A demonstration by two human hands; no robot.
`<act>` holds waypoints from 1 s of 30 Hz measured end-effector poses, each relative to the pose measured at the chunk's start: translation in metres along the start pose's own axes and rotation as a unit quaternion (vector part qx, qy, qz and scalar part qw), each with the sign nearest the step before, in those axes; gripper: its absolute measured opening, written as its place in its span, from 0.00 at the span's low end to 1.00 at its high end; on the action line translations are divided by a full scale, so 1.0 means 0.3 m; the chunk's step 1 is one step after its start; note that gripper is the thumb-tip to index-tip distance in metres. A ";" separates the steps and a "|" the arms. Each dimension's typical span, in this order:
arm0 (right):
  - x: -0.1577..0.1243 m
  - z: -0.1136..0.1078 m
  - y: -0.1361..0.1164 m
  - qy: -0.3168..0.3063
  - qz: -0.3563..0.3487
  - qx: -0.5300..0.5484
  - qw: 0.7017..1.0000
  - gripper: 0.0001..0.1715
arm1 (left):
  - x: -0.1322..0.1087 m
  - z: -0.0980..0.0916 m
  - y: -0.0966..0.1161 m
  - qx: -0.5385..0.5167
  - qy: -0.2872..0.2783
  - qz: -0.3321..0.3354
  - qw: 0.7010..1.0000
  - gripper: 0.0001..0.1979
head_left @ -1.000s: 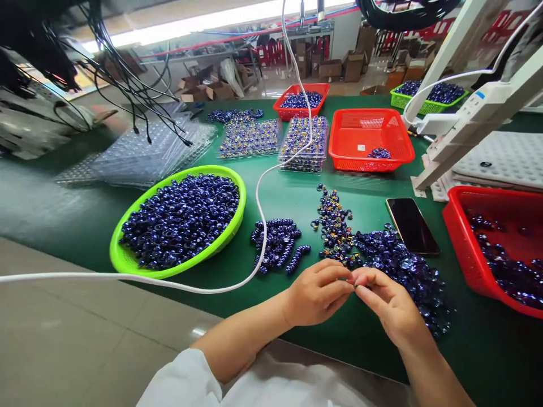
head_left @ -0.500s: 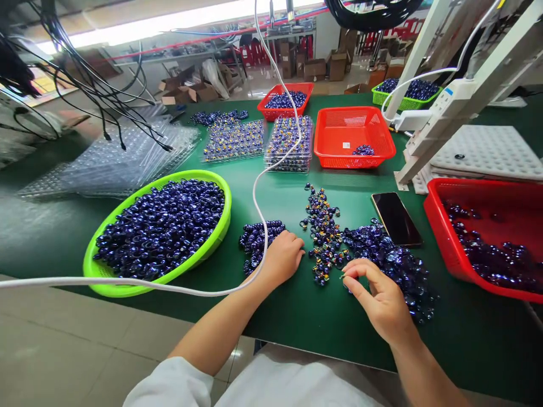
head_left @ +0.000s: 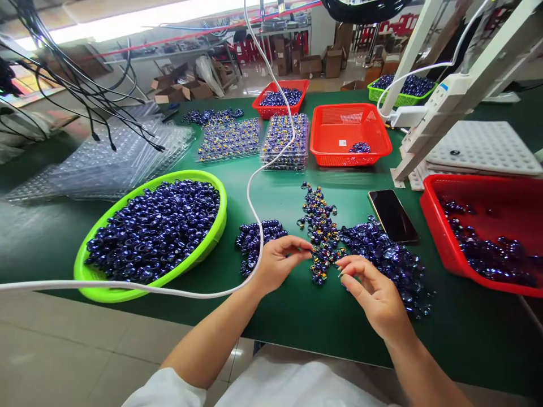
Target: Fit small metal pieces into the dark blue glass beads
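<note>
In the head view, the left hand (head_left: 275,263) has thumb and forefinger nearly together at the edge of the blue-and-gold rings (head_left: 321,223), though whether they grip one I cannot tell. The right hand (head_left: 379,294) pinches a small piece (head_left: 340,275), mostly hidden, beside the blue pile (head_left: 384,249), which lies on the table (head_left: 305,328) near the phone (head_left: 393,216).
</note>
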State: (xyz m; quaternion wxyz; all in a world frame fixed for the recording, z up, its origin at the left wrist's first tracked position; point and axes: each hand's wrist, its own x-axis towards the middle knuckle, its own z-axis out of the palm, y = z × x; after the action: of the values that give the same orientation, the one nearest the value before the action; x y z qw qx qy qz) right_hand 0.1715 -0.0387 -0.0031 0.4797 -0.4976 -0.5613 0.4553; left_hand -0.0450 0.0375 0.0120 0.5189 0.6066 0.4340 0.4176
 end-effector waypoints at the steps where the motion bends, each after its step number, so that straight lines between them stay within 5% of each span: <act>1: -0.001 0.004 -0.002 0.005 -0.012 0.011 1.000 0.03 | -0.012 0.021 0.020 -0.072 -0.016 -0.035 0.997 0.07; 5: -0.013 0.018 -0.014 0.006 -0.064 0.032 0.997 0.04 | -0.037 0.112 0.059 -0.244 -0.026 -0.112 0.963 0.11; 10: -0.021 0.016 -0.018 0.043 -0.102 -0.031 0.993 0.08 | -0.025 0.199 0.044 -0.302 -0.006 -0.139 0.943 0.12; 16: -0.016 0.029 -0.019 0.064 -0.178 -0.177 0.966 0.14 | -0.021 0.218 0.012 -0.111 0.045 0.003 0.993 0.09; 21: -0.012 0.043 -0.023 0.041 -0.171 -0.215 0.961 0.12 | -0.021 0.194 -0.031 0.078 0.033 0.129 0.988 0.13; 26: -0.017 0.023 -0.027 0.019 -0.129 -0.167 0.977 0.08 | -0.022 0.175 -0.034 -0.041 -0.008 0.012 0.999 0.11; 30: -0.013 -0.003 -0.037 0.077 -0.009 -0.080 0.994 0.05 | -0.022 0.173 -0.038 -0.214 -0.091 -0.096 0.968 0.15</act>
State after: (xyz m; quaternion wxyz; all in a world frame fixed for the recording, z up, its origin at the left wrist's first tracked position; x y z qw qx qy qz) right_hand 0.1711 -0.0435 0.0077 0.4841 -0.5626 -0.5620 0.3652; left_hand 0.0017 0.0183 -0.0055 0.7118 0.4722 0.3413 0.3922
